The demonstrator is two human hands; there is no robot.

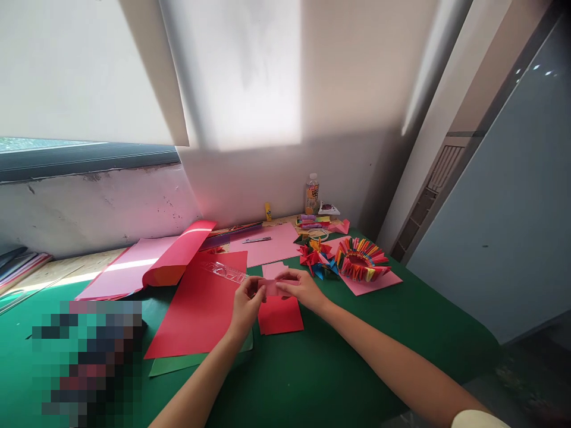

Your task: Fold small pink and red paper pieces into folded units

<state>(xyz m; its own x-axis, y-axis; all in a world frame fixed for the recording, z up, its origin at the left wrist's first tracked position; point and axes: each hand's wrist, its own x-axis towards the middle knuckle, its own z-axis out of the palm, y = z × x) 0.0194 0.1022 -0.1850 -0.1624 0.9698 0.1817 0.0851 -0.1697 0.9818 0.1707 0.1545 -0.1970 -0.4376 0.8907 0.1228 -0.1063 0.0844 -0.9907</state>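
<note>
Between my two hands is a small pink paper piece [270,288], held above the table. My left hand [247,300] pinches its left end, thumb in front. On its right end my right hand [303,289] is closed, with thumb and fingers pressed on the paper. Just below lies a red paper square [281,318]. Behind my hands is another light pink paper piece [274,269], partly covered by them. A large red sheet [200,315] spreads to the left, with a clear plastic ruler [225,272] on its upper part.
A folded-paper ring [362,260] and a colourful paper cluster [317,257] stand at the right. Toward the wall are a bottle [312,195], a glue stick [268,211] and a cutter knife [256,239] on pink paper. More sheets [134,267] lie left on the green tabletop [339,368].
</note>
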